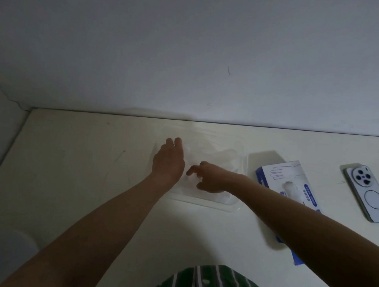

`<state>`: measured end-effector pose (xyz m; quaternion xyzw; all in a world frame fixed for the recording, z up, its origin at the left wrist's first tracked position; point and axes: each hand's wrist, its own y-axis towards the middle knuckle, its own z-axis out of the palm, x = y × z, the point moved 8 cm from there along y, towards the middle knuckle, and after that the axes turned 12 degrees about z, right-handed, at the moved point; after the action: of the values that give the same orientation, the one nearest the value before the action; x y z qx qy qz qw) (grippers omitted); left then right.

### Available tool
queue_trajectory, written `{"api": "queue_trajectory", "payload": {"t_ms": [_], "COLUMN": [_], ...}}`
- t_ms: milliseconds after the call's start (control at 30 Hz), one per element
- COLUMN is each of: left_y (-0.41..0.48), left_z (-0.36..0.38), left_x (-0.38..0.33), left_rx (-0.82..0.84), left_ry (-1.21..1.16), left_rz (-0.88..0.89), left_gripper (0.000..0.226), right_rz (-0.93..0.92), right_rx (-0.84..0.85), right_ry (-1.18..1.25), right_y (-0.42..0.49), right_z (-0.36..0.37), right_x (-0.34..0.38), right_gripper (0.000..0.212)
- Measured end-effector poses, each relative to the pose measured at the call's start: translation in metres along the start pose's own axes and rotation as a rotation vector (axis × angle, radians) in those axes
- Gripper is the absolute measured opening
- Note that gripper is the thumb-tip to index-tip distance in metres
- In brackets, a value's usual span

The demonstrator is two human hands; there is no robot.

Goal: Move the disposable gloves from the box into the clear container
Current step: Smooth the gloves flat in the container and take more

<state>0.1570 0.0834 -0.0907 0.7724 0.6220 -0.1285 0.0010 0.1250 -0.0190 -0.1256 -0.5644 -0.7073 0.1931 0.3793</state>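
Here's the left hand [168,162] flat and open in the clear container [202,202], right hand [210,180] loosely curled over it (grip unclear), and the box [297,172], glove [289,186] peeking out, lies at its three o'clock, so right's nearer.

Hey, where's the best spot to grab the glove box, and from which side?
Probably across its narrow width near the far end, coming from above. The glove box lies flat with its long sides exposed there, while the right forearm covers its near part; the phone lies apart on its right.
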Motion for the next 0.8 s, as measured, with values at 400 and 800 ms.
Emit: {"api": "queue_trajectory", "payload": {"t_ms": [400, 800], "left_y": [-0.004, -0.007], "left_z": [0.054, 0.075], "left_x": [0.003, -0.003], "left_rx": [0.420, 0.554], "left_ry": [-0.293, -0.116], "left_rz": [0.003, 0.102], "left_gripper": [0.052, 0.106], "right_rz": [-0.014, 0.057], "right_rx": [0.023, -0.060], "right_ry": [-0.022, 0.139], "right_y": [0.003, 0.002], "right_z": [0.003, -0.025], "right_x": [0.000, 0.003], "right_gripper": [0.036, 0.031]}}
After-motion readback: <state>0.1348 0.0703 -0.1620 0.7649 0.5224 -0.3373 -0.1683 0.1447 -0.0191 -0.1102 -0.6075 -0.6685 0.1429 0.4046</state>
